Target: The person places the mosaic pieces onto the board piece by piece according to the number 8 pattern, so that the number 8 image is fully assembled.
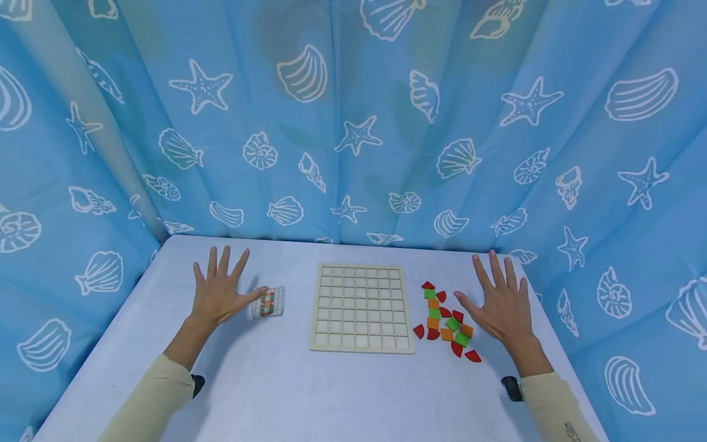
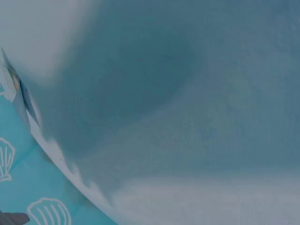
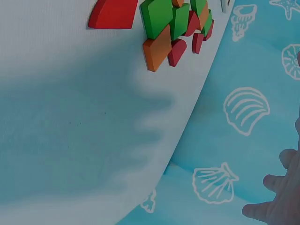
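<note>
My left hand is held over the left of the table, fingers spread and straight, holding nothing. Its thumb overlaps the edge of a small card printed with a coloured grid pattern. Over the right side, my right hand is likewise spread and holds nothing. Nearest to it lies a loose cluster of flat pieces: red quarter-circles, green squares and orange squares. Between the hands lies a pale square board with a grid of shallow cells, no pieces in them.
A white table carries everything. Blue curtains with white shell and starfish prints hang behind it and at both sides. The right wrist view shows several pieces, including a red quarter-circle, near the top.
</note>
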